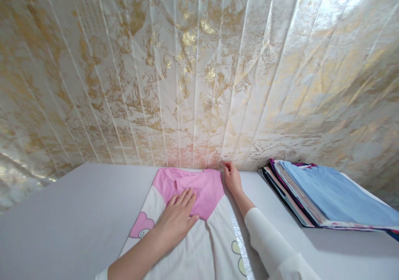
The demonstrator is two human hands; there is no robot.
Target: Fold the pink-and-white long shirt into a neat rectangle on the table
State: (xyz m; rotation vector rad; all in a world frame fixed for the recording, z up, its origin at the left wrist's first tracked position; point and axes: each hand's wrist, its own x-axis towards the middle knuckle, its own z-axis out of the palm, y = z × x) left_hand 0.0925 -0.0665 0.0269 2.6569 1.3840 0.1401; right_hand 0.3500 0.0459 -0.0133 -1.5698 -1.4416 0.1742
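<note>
A pink and white garment (pixel 204 197) lies spread on the white table, its pink part at the far end. Printed on the white part are a pink heart-like shape at the left and pale yellow shapes at the right. My left hand (pixel 177 217) rests flat on it, fingers stretched across the pink cloth. Just beyond the garment's far right corner is my right hand (pixel 232 178), its fingers curled and pinched together near the table's back edge. Whether anything sits between those fingertips I cannot make out.
A stack of folded clothes (pixel 330 192), light blue on top, stands to the right on the white table (pixel 71 217). Behind the table's back edge hangs a shiny gold and white patterned sheet (pixel 187 76) with vertical creases.
</note>
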